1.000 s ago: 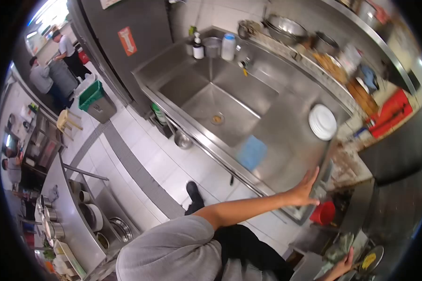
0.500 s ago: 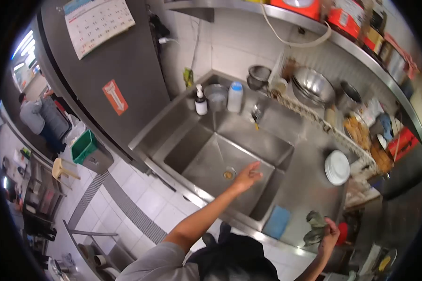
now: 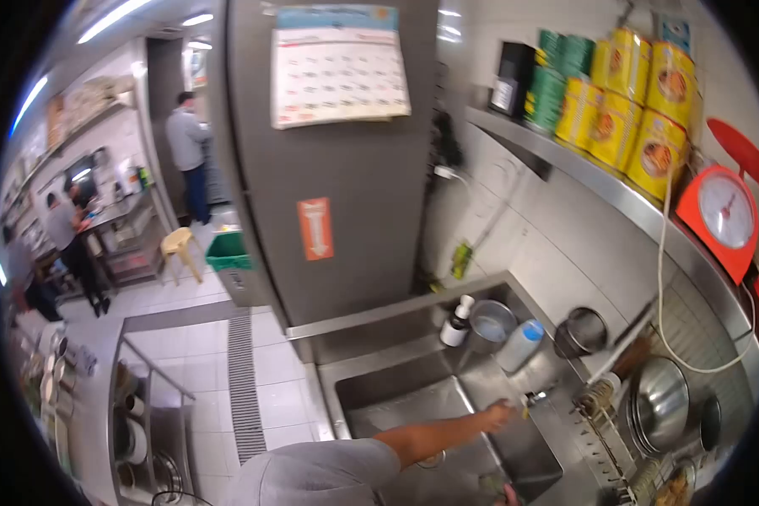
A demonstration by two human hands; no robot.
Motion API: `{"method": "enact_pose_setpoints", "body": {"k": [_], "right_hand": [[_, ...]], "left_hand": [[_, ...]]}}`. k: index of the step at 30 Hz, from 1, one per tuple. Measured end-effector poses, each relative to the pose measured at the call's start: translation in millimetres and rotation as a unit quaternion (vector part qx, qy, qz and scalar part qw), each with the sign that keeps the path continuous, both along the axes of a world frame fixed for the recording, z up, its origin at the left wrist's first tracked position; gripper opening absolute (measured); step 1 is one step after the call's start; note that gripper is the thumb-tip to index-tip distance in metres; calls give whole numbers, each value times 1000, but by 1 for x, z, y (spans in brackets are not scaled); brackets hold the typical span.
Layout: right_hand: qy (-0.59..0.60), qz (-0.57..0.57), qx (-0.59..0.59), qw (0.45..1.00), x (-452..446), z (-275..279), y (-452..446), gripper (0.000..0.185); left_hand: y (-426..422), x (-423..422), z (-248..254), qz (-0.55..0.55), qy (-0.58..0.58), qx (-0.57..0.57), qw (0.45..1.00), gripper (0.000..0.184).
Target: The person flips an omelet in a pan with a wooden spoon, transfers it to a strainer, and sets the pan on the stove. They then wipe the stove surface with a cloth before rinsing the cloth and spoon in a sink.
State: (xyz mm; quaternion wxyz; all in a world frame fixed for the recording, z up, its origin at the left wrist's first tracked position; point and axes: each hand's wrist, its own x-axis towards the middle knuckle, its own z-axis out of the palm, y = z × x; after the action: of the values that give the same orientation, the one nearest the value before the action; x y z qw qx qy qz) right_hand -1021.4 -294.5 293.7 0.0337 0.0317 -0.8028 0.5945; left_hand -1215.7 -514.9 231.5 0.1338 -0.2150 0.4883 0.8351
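Observation:
My left hand (image 3: 499,417) is over the steel sink (image 3: 405,396), close to the faucet (image 3: 535,396), its fingers too blurred to make out. At the bottom edge, low over the sink, my right hand (image 3: 509,496) shows only in part, beside a blurred greenish cloth (image 3: 491,484); its grip is hidden. Behind the basin stand a pump bottle (image 3: 456,322), a metal pot (image 3: 491,324) and a bottle with a blue cap (image 3: 521,346).
Steel bowls (image 3: 659,405) and a dish rack (image 3: 603,447) lie right of the sink. Above hangs a shelf (image 3: 599,169) with yellow packs (image 3: 620,110) and a red scale (image 3: 721,211). A grey refrigerator (image 3: 354,185) stands behind. Several people are at the far left.
The view has swung left and up. My left hand has moved from over the basin to near the faucet. My right hand has come from the right counter side to the sink with the greenish cloth.

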Motion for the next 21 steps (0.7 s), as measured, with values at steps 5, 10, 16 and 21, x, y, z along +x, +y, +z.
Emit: {"method": "enact_pose_setpoints", "body": {"k": [5,10,16,21], "right_hand": [[7,-60,-2,998,-14,-45,2,22],[-108,-127,32,986,-13,-21,-30,24],[-61,-175,-40,982,-72,-32,-91,24],[-101,-216,9,971,-96,-51,-121,27]], "left_hand": [[27,-54,-9,24,-57,6,998,44],[19,-60,-36,-102,-52,177,978,34],[4,-36,-5,-183,-21,183,966,36],[36,-54,-31,-58,-127,38,990,30]]}}
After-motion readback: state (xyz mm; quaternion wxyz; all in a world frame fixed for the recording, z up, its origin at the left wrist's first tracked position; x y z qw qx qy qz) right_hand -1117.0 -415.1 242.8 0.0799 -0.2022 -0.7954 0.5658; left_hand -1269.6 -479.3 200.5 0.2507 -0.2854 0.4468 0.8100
